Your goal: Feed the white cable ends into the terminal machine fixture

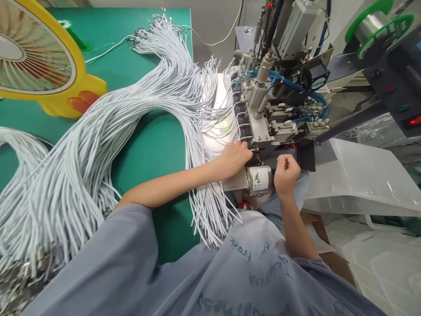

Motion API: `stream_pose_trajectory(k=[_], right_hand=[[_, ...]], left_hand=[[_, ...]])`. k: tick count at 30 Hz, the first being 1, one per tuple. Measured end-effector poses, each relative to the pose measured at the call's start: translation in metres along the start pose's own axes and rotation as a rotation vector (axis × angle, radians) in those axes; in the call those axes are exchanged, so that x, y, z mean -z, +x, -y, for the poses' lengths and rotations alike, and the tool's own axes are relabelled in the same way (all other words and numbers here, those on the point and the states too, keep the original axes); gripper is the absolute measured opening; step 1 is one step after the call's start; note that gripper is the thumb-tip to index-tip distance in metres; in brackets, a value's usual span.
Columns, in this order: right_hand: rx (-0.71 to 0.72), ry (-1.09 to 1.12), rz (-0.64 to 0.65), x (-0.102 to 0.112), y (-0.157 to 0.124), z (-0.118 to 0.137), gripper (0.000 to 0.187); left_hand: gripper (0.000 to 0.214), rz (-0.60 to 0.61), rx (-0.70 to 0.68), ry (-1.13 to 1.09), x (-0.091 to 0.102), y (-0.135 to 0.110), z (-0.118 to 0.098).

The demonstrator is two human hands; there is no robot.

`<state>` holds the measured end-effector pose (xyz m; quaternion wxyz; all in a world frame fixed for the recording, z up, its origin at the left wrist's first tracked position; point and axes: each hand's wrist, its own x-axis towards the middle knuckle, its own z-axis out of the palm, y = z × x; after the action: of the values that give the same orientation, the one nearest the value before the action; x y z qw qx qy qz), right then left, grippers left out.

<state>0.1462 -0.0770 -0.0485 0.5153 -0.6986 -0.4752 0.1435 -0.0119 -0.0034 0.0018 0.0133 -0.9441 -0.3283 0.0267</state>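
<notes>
My left hand [234,159] is closed in a pinch at the front edge of a bench machine [259,125], on what looks like the end of a white cable. A small metal tip shows just beyond the fingertips, while the rest of the grip is hidden. Beside it, several white cables [244,126] lie in a row with their ends in the machine's slots. Under my left forearm hangs a thick bundle of white cables [194,153]. My right hand [287,174] is curled into a fist right of a labelled silver cylinder [259,179]; whatever it may hold is hidden.
A yellow fan [79,57] stands at the left on the green table mat [164,175]. More white cables [66,175] cover the mat. A solder wire spool [371,27] and a control box [397,83] are at the upper right, above a translucent plastic sheet [368,171].
</notes>
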Motion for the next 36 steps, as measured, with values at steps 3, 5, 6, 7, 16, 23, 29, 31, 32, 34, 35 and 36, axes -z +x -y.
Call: stream_pose_trajectory(k=[3, 5, 6, 7, 16, 23, 29, 31, 32, 34, 35, 36], right_hand=[[0.178, -0.054, 0.352, -0.004, -0.038, 0.036, 0.017], [0.201, -0.103, 0.643, -0.019, -0.056, 0.052, 0.013], [0.205, -0.185, 0.717, -0.027, -0.062, 0.057, 0.015], [0.209, -0.281, 0.766, -0.034, -0.064, 0.060, 0.017], [0.301, -0.720, 0.899, -0.020, -0.081, 0.061, 0.028], [0.107, -0.176, 0.700, 0.026, -0.059, 0.025, 0.019], [-0.146, 0.230, 0.285, 0.050, -0.019, 0.036, 0.016], [-0.177, 0.334, 0.232, 0.047, -0.016, 0.039, 0.018], [-0.187, 0.375, 0.220, 0.044, -0.015, 0.040, 0.017], [-0.187, 0.435, 0.200, 0.040, -0.017, 0.041, 0.014], [-0.172, 0.456, 0.189, 0.038, -0.018, 0.041, 0.013], [-0.152, 0.471, 0.177, 0.037, -0.019, 0.041, 0.011]], left_hand=[[0.023, 0.032, 0.094, 0.007, 0.002, 0.003, 0.004], [0.024, 0.047, 0.106, -0.004, 0.004, 0.005, 0.004], [0.024, 0.046, 0.100, -0.014, 0.005, 0.005, 0.004], [0.023, 0.041, 0.092, -0.026, 0.006, 0.005, 0.003], [0.019, -0.060, -0.255, -0.191, 0.013, -0.012, -0.031], [0.030, -0.104, -0.460, -0.686, 0.005, -0.014, -0.037], [0.023, -0.201, -0.286, -1.045, -0.005, -0.003, -0.028], [0.017, -0.263, -0.264, -1.097, -0.003, -0.002, -0.026], [0.016, -0.290, -0.259, -1.110, -0.001, -0.002, -0.026], [0.016, -0.334, -0.261, -1.112, 0.005, -0.003, -0.025], [0.016, -0.352, -0.269, -1.104, 0.008, -0.004, -0.025], [0.017, -0.366, -0.282, -1.095, 0.010, -0.005, -0.025]])
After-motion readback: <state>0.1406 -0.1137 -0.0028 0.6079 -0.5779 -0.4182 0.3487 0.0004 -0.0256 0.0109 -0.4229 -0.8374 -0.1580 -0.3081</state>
